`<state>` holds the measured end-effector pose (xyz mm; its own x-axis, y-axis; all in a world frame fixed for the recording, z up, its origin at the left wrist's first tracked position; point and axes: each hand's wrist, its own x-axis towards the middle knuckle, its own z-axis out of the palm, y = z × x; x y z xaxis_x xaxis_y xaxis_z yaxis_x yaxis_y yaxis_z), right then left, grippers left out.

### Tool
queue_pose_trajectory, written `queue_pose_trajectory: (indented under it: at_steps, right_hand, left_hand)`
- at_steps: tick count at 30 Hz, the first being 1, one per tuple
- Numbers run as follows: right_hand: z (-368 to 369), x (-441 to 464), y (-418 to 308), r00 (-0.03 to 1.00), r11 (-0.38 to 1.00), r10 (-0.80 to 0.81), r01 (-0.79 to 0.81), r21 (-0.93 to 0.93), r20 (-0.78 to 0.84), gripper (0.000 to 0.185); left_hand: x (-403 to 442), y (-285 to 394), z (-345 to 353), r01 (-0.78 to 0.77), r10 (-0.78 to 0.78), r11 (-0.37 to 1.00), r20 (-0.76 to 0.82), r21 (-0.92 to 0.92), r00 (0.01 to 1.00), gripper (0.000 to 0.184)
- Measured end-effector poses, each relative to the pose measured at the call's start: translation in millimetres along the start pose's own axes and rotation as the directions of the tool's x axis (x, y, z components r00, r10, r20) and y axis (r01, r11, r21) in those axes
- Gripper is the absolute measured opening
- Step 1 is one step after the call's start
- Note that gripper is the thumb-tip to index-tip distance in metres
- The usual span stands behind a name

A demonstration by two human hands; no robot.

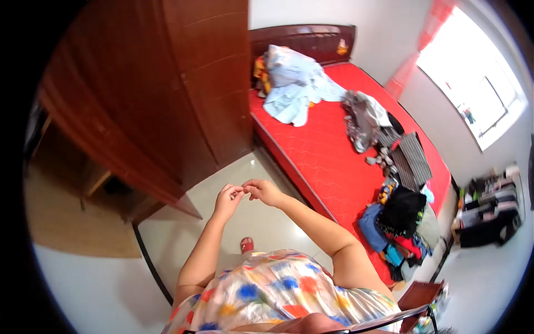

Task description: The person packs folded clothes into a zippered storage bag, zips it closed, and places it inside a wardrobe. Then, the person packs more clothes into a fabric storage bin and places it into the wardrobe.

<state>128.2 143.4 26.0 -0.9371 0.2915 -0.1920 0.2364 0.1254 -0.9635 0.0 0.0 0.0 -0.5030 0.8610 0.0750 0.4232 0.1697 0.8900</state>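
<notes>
As the left hand (227, 199) and right hand (263, 192) are meeting mid-frame, fingers curled close, any hold impossible to tell, a wardrobe door (125, 125) is hanging open at frame left; turning carelessly could bump it.

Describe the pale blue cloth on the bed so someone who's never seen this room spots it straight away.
Find the red bed and look to its dark wooden headboard. At that end, nearer the wardrobe, lies a crumpled pale blue cloth. Its pale colour sets it apart from the orange-yellow bundle beside it.
</notes>
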Motion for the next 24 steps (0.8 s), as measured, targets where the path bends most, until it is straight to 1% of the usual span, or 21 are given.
queue_pose_trajectory:
  at_steps: [2, 5, 6, 8, 9, 10, 12, 13, 14, 15, 17, 18, 21, 24]
  right_hand:
    - [-32.7, 3.9, 20.8, 0.991, 0.996, 0.043, -0.033, 0.078, -0.123, 0.029]
    - [-71.9, 5.0, 36.6, 0.968, 0.993, 0.112, -0.097, 0.073, -0.225, 0.029]
    - [-88.2, 5.1, 39.5, 0.961, 0.990, 0.137, -0.123, 0.071, -0.240, 0.029]
    - [-115.9, 7.1, 55.6, 0.927, 0.984, 0.159, -0.120, 0.132, -0.339, 0.029]
    - [-124.1, 3.7, 51.4, 0.912, 0.981, 0.166, -0.114, 0.158, -0.374, 0.029]
    - [-131.8, -3.9, 45.7, 0.871, 0.983, 0.165, -0.108, 0.146, -0.463, 0.029]
    - [-166.9, -6.6, 50.0, 0.800, 0.960, 0.239, -0.108, 0.258, -0.550, 0.028]
    - [-186.8, -5.7, 53.6, 0.778, 0.949, 0.270, -0.115, 0.294, -0.567, 0.028]
    - [-202.6, -9.6, 57.4, 0.757, 0.953, 0.263, -0.109, 0.282, -0.598, 0.028]
    - [-213.3, -17.1, 52.6, 0.737, 0.941, 0.302, -0.128, 0.313, -0.605, 0.030]
    - [-223.3, -31.4, 63.7, 0.678, 0.923, 0.338, -0.104, 0.371, -0.652, 0.030]
    - [-223.8, -36.9, 75.4, 0.667, 0.921, 0.348, -0.111, 0.373, -0.659, 0.029]
    - [-237.6, -44.4, 115.0, 0.621, 0.905, 0.392, -0.127, 0.407, -0.678, 0.028]
    - [-306.9, -44.2, 164.1, 0.546, 0.867, 0.461, -0.112, 0.485, -0.699, 0.027]
  left_hand:
    - [46.2, -8.5, 21.5, -0.096, 0.096, 0.995, 0.071, -0.013, 0.993, 0.017]
    - [97.4, -8.5, 44.6, -0.051, 0.057, 0.998, 0.172, -0.036, 0.983, 0.017]
    - [115.7, -10.4, 52.9, -0.067, 0.073, 0.997, 0.210, -0.034, 0.975, 0.018]
    - [147.7, -14.0, 68.7, -0.099, 0.105, 0.995, 0.284, -0.033, 0.953, 0.018]
    - [156.6, -11.7, 72.2, -0.110, 0.115, 0.993, 0.310, -0.035, 0.944, 0.019]
    - [167.9, -9.1, 77.2, -0.120, 0.126, 0.992, 0.335, -0.037, 0.934, 0.019]
    - [213.8, -1.4, 99.4, -0.164, 0.168, 0.985, 0.396, -0.045, 0.903, 0.019]
    - [235.5, 2.4, 111.0, -0.183, 0.185, 0.982, 0.408, -0.043, 0.894, 0.019]
    - [251.7, 6.5, 122.3, -0.203, 0.201, 0.978, 0.420, -0.041, 0.885, 0.019]
    - [262.9, 11.9, 132.5, -0.207, 0.210, 0.977, 0.425, -0.054, 0.880, 0.020]
    - [275.4, 21.5, 148.8, -0.215, 0.228, 0.973, 0.435, -0.079, 0.871, 0.020]
    - [275.4, 25.5, 149.7, -0.195, 0.211, 0.977, 0.460, -0.083, 0.862, 0.023]
    - [285.9, 24.2, 160.6, -0.182, 0.206, 0.978, 0.470, -0.097, 0.858, 0.025]
    - [336.1, 27.9, 209.0, -0.195, 0.186, 0.980, 0.477, -0.032, 0.859, 0.027]
